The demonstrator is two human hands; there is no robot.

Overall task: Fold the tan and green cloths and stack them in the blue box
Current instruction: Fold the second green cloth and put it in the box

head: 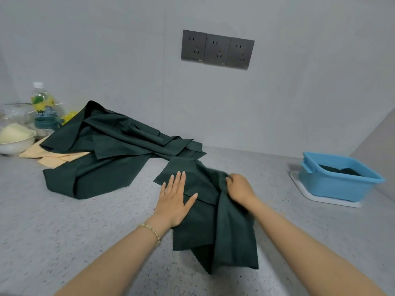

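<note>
Well to the left of the blue box (329,189), on the speckled counter (85,231), one green cloth (205,221) is lying partly spread and partly bunched, its zigzag edges running crooked. The left hand (175,199) is pressing flat on the side of it farther from the box, fingers straight and spread, holding nothing; the right hand (239,189), on the side nearer the box, is gripping a gathered ridge of the fabric with curled fingers. This is looking like the flattening before a first fold, and doing it well is probably meaning keeping the flat palm as an anchor while the gripping hand is drawing the ridge out toward the box until the wrinkles are going and the corners are matching. Farther from the box, a heap of green cloths (106,150) is waiting unfolded, lying over some tan cloths (53,157). Inside the box a dark folded cloth (342,170) is sitting already, so the task is seeming early on. Farthest from the box, a bowl (15,142) and a bottle (42,107) are standing by the wall
</note>
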